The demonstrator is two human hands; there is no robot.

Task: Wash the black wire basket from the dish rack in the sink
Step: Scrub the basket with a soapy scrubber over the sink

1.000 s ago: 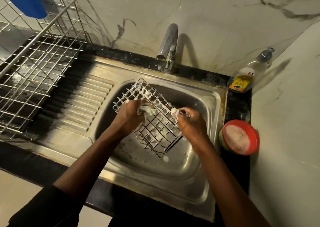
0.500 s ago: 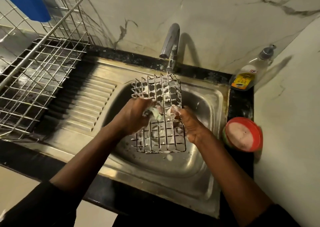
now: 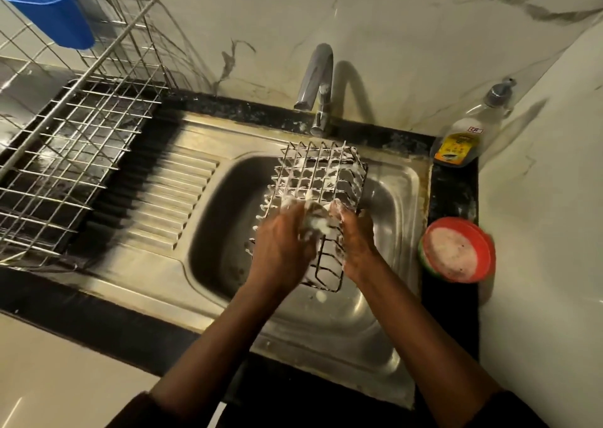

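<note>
Left hand (image 3: 284,241): fingers curled round a foamy pad (image 3: 314,223) and pressing it onto the wires. It is probably a scrubber, but the suds blur its outline. Right hand (image 3: 357,231): fingers hooked round the right-side wires of the black wire basket (image 3: 321,176), steadying it. The basket sits straight in front of the tap (image 3: 315,78), inside the sink (image 3: 215,231), tilted with its far end raised toward the tap and its near end low in the bowl. No water runs from the tap. Step in hand, as judged: soaping the mesh. To do it well, work the pad along each wire and into the crossings, where grime lodges. Turn the basket so every wall and the base get a pass. Grip firmly, since soapy wire slips, then rinse under the tap. Materials: the basket is a thin rigid grid of square cells, dark coating at the near end, white lather elsewhere. The sink is dull steel with a rounded bowl; its ribbed drainboard (image 3: 169,192) lies left of the tap. Further left of the tap stands a shiny wire dish rack (image 3: 75,140) with a blue plastic cup (image 3: 49,16) on its rim. Right of the tap is a clear pump bottle (image 3: 463,133). Also right of the tap but nearer the person is a round red tub (image 3: 456,251) of pale paste.
</note>
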